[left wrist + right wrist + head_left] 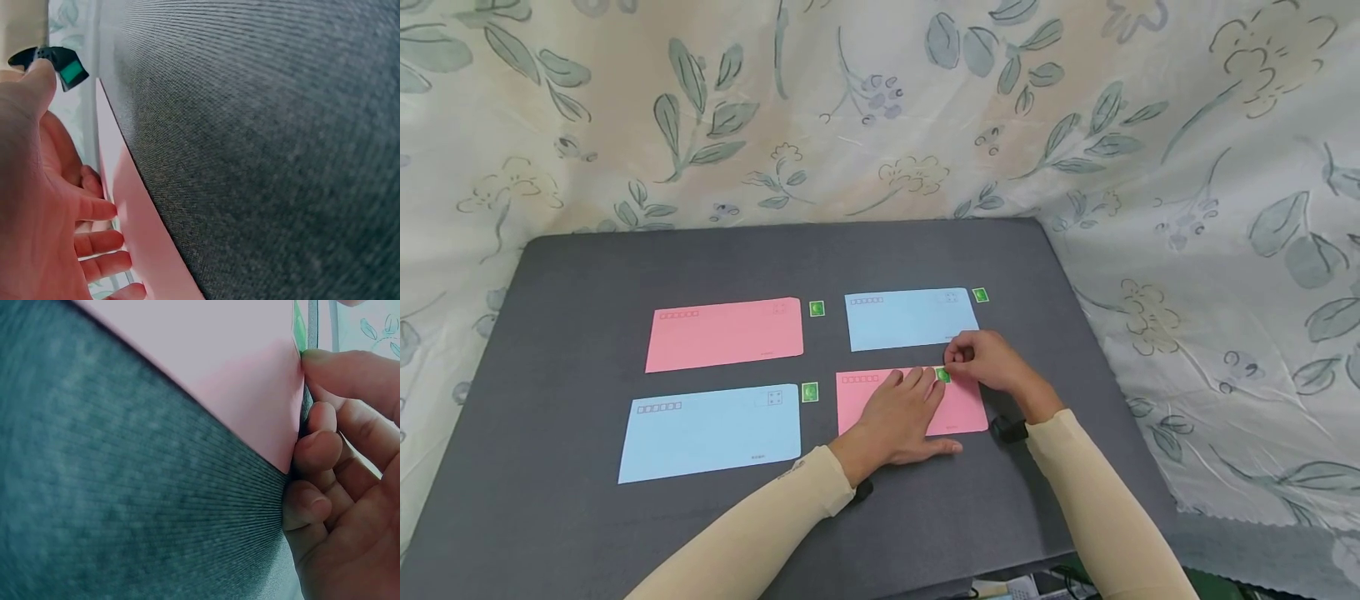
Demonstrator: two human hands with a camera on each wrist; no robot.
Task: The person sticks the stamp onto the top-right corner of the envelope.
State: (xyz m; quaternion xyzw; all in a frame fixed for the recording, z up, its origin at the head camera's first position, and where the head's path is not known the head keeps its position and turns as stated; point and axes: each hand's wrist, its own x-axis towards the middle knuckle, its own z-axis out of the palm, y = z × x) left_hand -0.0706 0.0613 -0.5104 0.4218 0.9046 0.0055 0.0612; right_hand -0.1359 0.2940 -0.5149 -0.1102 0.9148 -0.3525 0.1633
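In the head view a pink envelope [962,411] lies at the right front of the dark table. My left hand [901,419] rests flat with its fingertips on this envelope, thumb stretched out past its lower edge. At the upper right corner of the envelope is a small green stamp [942,375]. My right hand [988,362] pinches the stamp at its right edge, with the other fingers curled. From the right wrist view, the thumb tip meets the green stamp [299,328] beside the envelope's edge; the index fingertip is mostly hidden.
A blue envelope [910,321] lies behind the hands, with a green stamp [980,295] at its right. On the left lie another pink envelope [726,337] and a blue one [711,437], each with a stamp beside it. Floral cloth [850,125] hangs behind the table [550,417].
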